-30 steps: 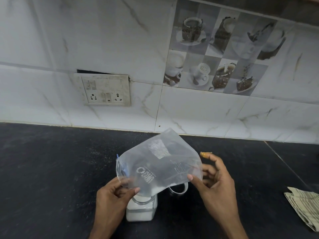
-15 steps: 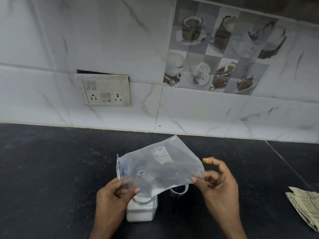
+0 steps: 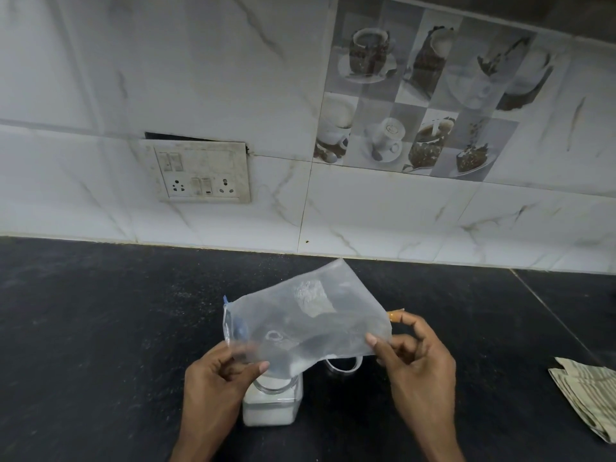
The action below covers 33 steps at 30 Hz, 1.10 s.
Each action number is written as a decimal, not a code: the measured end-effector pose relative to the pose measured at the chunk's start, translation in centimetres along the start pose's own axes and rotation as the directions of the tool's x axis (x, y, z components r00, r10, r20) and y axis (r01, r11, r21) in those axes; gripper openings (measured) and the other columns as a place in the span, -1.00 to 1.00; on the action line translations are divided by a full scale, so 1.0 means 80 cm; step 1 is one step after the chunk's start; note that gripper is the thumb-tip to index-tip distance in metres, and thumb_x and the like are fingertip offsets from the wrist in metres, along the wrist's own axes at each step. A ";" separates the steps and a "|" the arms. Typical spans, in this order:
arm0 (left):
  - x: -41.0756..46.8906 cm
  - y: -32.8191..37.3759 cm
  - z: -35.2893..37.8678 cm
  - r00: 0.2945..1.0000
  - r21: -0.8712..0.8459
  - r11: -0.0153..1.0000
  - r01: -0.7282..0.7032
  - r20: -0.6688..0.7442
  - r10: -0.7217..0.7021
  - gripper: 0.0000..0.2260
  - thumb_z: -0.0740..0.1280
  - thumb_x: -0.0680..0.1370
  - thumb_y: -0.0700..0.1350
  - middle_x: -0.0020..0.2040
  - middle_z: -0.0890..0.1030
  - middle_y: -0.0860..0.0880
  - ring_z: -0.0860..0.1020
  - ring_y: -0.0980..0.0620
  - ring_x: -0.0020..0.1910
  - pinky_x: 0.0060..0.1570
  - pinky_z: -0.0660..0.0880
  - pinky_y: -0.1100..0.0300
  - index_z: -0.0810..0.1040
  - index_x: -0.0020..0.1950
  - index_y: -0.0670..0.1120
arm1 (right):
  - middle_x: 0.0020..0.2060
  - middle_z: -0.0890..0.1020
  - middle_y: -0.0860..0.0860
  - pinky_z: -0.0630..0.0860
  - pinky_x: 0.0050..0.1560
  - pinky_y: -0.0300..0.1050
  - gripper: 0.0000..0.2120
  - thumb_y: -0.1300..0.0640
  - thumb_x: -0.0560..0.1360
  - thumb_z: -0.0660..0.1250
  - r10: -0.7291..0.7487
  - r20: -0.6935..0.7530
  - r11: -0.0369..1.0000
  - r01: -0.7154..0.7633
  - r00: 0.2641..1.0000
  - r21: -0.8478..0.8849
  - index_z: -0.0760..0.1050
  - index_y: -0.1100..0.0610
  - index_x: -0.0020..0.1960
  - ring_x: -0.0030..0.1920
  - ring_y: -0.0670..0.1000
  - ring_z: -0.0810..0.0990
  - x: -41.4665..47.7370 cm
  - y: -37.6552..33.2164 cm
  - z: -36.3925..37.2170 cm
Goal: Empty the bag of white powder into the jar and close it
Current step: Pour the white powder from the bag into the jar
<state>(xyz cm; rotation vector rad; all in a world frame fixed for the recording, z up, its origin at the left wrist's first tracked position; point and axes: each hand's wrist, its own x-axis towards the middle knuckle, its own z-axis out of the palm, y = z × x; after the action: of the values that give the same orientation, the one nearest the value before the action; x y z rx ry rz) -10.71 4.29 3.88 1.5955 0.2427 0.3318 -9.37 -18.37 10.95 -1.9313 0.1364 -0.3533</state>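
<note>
Both hands pinch the clear bag (image 3: 306, 325) and hold it tilted above the jar (image 3: 272, 403): my left hand (image 3: 221, 378) grips the low corner by the bag's blue-edged mouth, right over the jar's opening, and my right hand (image 3: 418, 365) grips the raised opposite corner between thumb and fingers. A small clump of white powder (image 3: 311, 296) clings inside the bag. The jar stands on the dark speckled tabletop (image 3: 100, 345) just beside my left hand, white powder in it. A clear ring-shaped piece (image 3: 345, 365) lies between my hands. Well off to my right hand's side rests a folded striped cloth (image 3: 586, 395). Beyond my hands rise marble-look wall tiles (image 3: 383, 211), a switch panel (image 3: 200, 173) and coffee-picture tiles (image 3: 423, 95).
</note>
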 end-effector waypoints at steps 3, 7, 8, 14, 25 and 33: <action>0.000 -0.002 -0.001 1.000 -0.001 1.000 -0.013 0.007 0.013 -0.62 0.56 0.30 -0.42 -0.26 0.73 -0.14 0.61 0.18 -0.46 -0.34 0.54 0.43 0.74 -0.21 0.09 | -0.34 0.75 -0.10 0.58 -0.15 -0.28 -0.57 0.27 0.38 0.57 -0.014 0.024 0.999 0.014 1.000 -0.036 0.52 -0.13 0.06 -0.28 -0.14 0.71 -0.002 -0.001 0.002; -0.002 0.002 -0.001 1.000 0.009 1.000 -0.008 0.016 0.008 -0.67 0.57 0.30 -0.42 -0.23 0.75 0.04 0.65 0.20 -0.41 -0.31 0.55 0.45 0.73 -0.27 0.05 | -0.36 0.74 -0.13 0.47 0.02 -0.27 -0.57 0.20 0.32 0.61 0.002 -0.013 1.000 -0.002 1.000 -0.011 0.52 -0.12 0.03 -0.24 -0.23 0.70 -0.003 -0.002 0.003; -0.002 0.003 -0.001 1.000 0.013 1.000 -0.007 0.012 0.007 -0.66 0.57 0.30 -0.42 -0.23 0.75 0.09 0.66 0.20 -0.39 -0.30 0.55 0.45 0.73 -0.27 0.05 | -0.35 0.74 -0.14 0.48 0.06 -0.24 -0.62 0.19 0.35 0.60 -0.003 -0.010 1.000 0.003 1.000 -0.010 0.53 -0.11 0.02 -0.22 -0.24 0.70 -0.003 -0.002 0.003; -0.001 0.003 0.000 1.000 0.002 1.000 -0.005 0.003 0.005 -0.65 0.56 0.29 -0.43 -0.27 0.74 -0.02 0.63 0.23 -0.45 -0.34 0.53 0.46 0.73 -0.27 0.05 | -0.35 0.74 -0.14 0.37 0.17 -0.28 -0.57 0.23 0.34 0.60 -0.009 -0.030 1.000 0.010 1.000 0.015 0.50 -0.11 0.03 -0.20 -0.27 0.69 -0.003 -0.001 0.002; -0.001 0.002 0.000 1.000 0.010 1.000 -0.013 -0.004 0.013 -0.58 0.57 0.29 -0.41 -0.21 0.75 -0.07 0.69 0.12 -0.39 -0.30 0.57 0.43 0.73 -0.24 0.16 | -0.19 0.77 -0.05 0.63 -0.03 -0.06 -0.46 0.27 0.36 0.58 0.042 0.083 0.998 -0.045 0.996 0.041 0.45 -0.07 0.20 -0.19 -0.09 0.74 0.000 0.003 0.003; 0.000 0.002 -0.002 1.000 0.021 1.000 0.007 -0.018 -0.006 -0.63 0.58 0.27 -0.43 -0.25 0.75 -0.03 0.68 0.14 -0.41 -0.32 0.56 0.44 0.71 -0.31 0.08 | -0.19 0.77 -0.05 0.65 -0.06 -0.26 -0.40 0.38 0.39 0.53 0.015 0.103 0.999 -0.020 0.995 0.050 0.42 -0.17 0.18 -0.16 -0.10 0.76 0.007 0.001 -0.001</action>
<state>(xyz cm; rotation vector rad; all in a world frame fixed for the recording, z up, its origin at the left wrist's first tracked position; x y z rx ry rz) -10.76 4.41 4.07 1.6126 0.2656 0.3396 -8.90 -18.63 11.04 -1.8927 0.0764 -0.2431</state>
